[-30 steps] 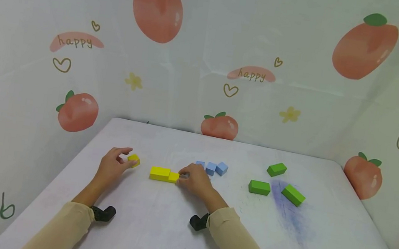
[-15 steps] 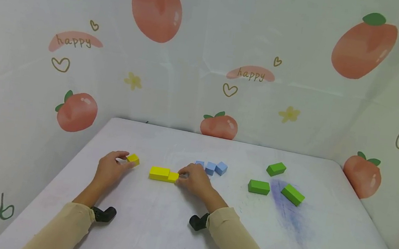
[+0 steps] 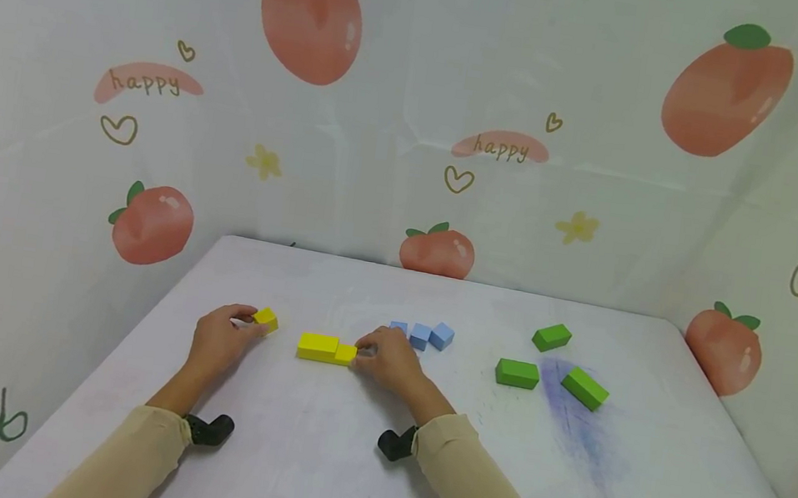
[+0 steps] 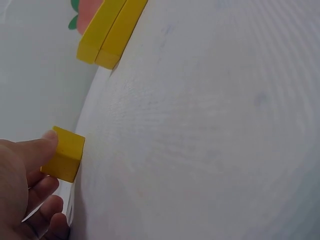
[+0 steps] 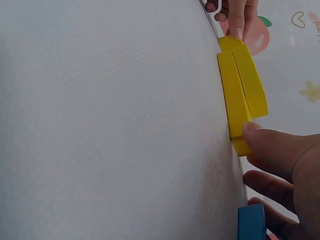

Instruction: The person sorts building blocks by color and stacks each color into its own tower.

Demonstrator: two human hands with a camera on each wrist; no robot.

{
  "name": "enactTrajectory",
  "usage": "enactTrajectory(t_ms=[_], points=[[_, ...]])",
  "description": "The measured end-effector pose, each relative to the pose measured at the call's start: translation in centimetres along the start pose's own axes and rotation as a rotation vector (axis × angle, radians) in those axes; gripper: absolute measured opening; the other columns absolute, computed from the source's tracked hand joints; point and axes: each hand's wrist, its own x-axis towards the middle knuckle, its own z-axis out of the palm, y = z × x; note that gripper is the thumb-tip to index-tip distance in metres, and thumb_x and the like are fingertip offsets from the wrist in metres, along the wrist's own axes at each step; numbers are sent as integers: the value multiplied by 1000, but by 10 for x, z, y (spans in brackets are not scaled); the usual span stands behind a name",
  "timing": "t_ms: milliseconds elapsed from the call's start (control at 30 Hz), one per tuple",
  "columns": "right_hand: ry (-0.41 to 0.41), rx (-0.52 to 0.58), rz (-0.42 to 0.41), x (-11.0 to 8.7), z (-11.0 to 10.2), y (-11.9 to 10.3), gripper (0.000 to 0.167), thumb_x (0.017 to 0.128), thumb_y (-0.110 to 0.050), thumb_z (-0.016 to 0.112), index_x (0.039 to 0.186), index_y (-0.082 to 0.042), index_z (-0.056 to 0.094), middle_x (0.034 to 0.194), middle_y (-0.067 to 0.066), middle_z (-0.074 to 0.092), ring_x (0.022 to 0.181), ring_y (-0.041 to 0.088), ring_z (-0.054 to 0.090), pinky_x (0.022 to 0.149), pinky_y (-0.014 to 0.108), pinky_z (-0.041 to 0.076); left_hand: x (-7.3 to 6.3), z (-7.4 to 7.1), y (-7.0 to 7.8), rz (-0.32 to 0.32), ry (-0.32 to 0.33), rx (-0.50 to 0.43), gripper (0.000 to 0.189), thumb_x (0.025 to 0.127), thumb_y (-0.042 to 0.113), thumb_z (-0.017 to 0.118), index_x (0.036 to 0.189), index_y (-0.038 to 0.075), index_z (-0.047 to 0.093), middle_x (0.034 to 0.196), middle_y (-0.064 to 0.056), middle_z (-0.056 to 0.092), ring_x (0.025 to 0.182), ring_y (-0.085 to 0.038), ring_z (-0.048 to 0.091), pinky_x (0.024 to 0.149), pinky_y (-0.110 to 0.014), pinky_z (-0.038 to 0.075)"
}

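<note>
My left hand (image 3: 219, 336) holds a small yellow block (image 3: 266, 320) at the table's left, thumb on its near side and fingers behind. In the left wrist view, the thumb covers part of that yellow block (image 4: 67, 155). To its right sit stacked yellow blocks (image 3: 318, 346), one long block lying on a lower layer that extends further right. My right hand (image 3: 392, 362) pinches the small yellow block (image 5: 242, 147) at that right end, thumb in front. Its other fingertips are partly hidden behind the block.
Several small blue blocks (image 3: 420, 337) lie just beyond my right hand, one partly hidden. Further right are three green blocks (image 3: 517, 374), apart from each other. A purple-blue smudge marks the white table (image 3: 645, 450). A printed cloth (image 3: 379, 171) hangs behind.
My left index finger has come down from above the small yellow block, and the hand now grips it. The right hand stays at the stack's end. The view shifts slightly.
</note>
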Motion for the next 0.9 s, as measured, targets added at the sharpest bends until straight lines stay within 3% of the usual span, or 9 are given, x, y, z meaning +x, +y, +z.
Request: enactTrajectory(t_ms=[267, 433, 567, 900], points=[[2, -45, -10, 2, 2, 0, 27, 83, -26, 78, 108, -17, 76, 104, -3, 67, 99, 18, 53, 88, 34, 46, 0, -1, -4, 122, 23, 20, 36, 90, 16, 71, 121, 0, 64, 108, -15, 64, 84, -25, 52, 70, -36, 41], [-2, -42, -8, 2, 2, 1, 27, 83, -25, 78, 109, -17, 76, 104, -3, 67, 99, 18, 53, 88, 34, 46, 1, -2, -4, 155, -25, 6, 36, 93, 15, 67, 125, 1, 61, 113, -15, 61, 86, -24, 50, 71, -36, 41], [0, -38, -9, 2, 1, 2, 27, 84, -25, 78, 109, -17, 76, 104, -3, 66, 99, 18, 53, 88, 33, 46, 0, -1, 1, 162, -50, -4, 37, 94, 15, 66, 128, 3, 60, 115, -15, 61, 89, -24, 50, 73, -36, 43], [3, -13, -10, 2, 2, 2, 27, 83, -25, 78, 108, -16, 76, 103, -4, 66, 99, 17, 53, 88, 33, 46, -7, -1, 22, 256, -80, -27, 36, 93, 11, 66, 128, 4, 60, 115, -14, 62, 90, -25, 52, 69, -31, 46]])
